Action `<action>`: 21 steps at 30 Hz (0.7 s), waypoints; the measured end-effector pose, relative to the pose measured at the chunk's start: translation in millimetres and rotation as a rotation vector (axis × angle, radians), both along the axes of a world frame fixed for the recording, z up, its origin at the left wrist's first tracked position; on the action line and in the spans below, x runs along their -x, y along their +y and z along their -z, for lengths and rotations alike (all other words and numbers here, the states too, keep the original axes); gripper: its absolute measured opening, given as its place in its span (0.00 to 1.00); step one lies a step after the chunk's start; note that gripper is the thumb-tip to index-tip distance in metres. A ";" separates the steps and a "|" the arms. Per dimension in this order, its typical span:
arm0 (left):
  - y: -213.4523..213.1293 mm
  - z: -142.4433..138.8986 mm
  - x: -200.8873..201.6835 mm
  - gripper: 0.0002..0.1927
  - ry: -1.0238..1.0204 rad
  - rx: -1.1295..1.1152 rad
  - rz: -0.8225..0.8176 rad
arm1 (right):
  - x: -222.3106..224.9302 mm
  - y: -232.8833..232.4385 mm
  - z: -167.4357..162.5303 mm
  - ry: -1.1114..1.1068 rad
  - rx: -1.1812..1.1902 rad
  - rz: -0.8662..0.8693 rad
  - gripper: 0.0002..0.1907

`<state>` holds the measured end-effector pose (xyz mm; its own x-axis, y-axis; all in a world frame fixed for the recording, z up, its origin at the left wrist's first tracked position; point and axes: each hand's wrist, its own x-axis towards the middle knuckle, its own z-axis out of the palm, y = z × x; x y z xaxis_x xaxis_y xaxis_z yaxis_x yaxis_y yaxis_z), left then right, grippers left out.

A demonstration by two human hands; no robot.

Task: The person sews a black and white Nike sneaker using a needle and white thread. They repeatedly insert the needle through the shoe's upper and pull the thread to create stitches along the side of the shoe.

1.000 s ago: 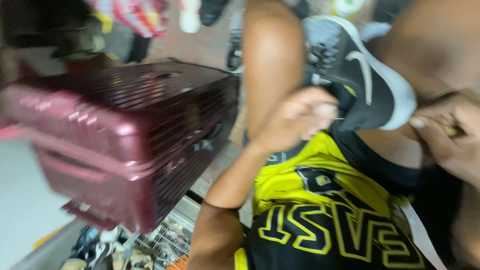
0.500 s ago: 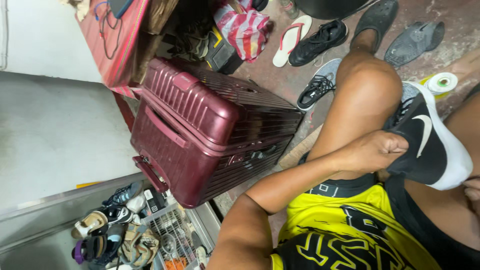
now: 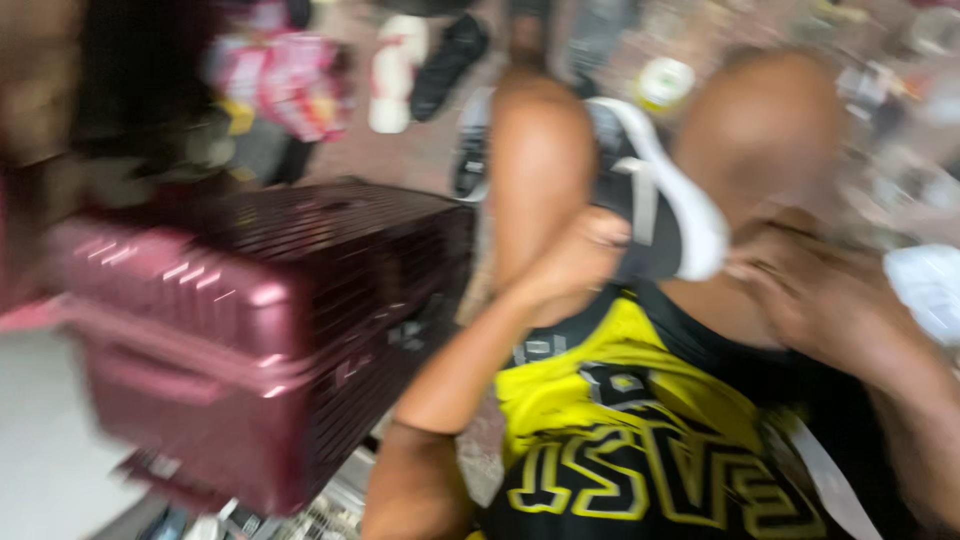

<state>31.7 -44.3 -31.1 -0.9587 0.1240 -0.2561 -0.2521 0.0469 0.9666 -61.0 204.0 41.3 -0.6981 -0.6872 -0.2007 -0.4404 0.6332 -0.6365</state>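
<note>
1. Plainly, I was in the middle of handling a black shoe with a white sole (image 3: 660, 215), held up in front of my chest between my two raised knees.
2. My left hand (image 3: 575, 265) was curled into a closed grip on the near end of that shoe, knuckles toward the camera.
3. My right hand (image 3: 800, 290) sat at the other end, just beside or touching the white sole. The blur was too heavy to tell whether its grip was closed on it.
4. As I judged it, any further work on the shoe called first for a sure hold from the right hand, since only the left clearly had it.
5. My left knee (image 3: 540, 150) rose right behind the shoe and my right knee (image 3: 765, 130) beside it, so room to turn it was tight.
6. A yellow and black jersey (image 3: 600, 400) lay below the shoe, across my lap.
7. To my left stood a maroon ribbed suitcase (image 3: 250, 330), close to my left forearm and crowding that side.
8. Farther off on the floor (image 3: 400, 160) lay a white sandal (image 3: 395, 75), a black shoe (image 3: 445, 60), a red patterned bag (image 3: 285, 80) and a roll of tape (image 3: 665, 85), all well apart from my hands.
</note>
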 end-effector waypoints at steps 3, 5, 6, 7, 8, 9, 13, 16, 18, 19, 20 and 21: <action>2.5 2.8 4.3 0.07 -0.043 0.045 0.035 | 0.5 4.9 -8.6 0.100 -0.060 -0.093 0.10; 2.7 3.3 6.8 0.06 -0.062 0.023 0.087 | -4.1 6.8 -18.4 0.088 -0.136 -0.087 0.05; 3.3 2.9 7.2 0.06 -0.058 0.005 0.108 | -6.1 6.6 -22.5 0.088 -0.149 -0.111 0.05; 2.0 3.5 8.3 0.06 -0.049 -0.009 0.124 | -7.4 5.0 -24.5 0.156 -0.117 -0.146 0.03; 2.6 3.7 9.0 0.05 -0.045 -0.013 0.134 | -7.1 4.1 -26.1 0.238 -0.079 -0.173 0.03; 2.4 4.4 9.5 0.05 -0.041 -0.015 0.143 | -5.9 4.4 -27.0 0.324 -0.044 -0.192 0.05; 4.2 9.5 9.2 0.12 -0.153 0.050 0.139 | 1.9 8.9 -19.0 0.339 -0.082 -0.275 0.11; 5.0 13.9 7.0 0.17 -0.104 0.222 0.152 | 5.1 18.8 -9.2 0.435 -0.030 -0.256 0.14; 6.5 15.2 4.9 0.13 -0.093 0.057 0.119 | 3.8 23.6 -1.3 0.494 0.002 -0.229 0.16; 7.3 15.4 4.5 0.11 -0.088 -0.021 0.095 | 6.1 26.6 3.0 0.517 -0.027 -0.202 0.21; 8.0 14.6 4.3 0.09 -0.064 -0.035 0.095 | 9.0 29.3 7.2 0.544 -0.054 -0.176 0.25; 8.5 13.0 4.6 0.08 -0.041 -0.047 0.093 | 10.8 32.5 10.0 0.571 -0.079 -0.151 0.30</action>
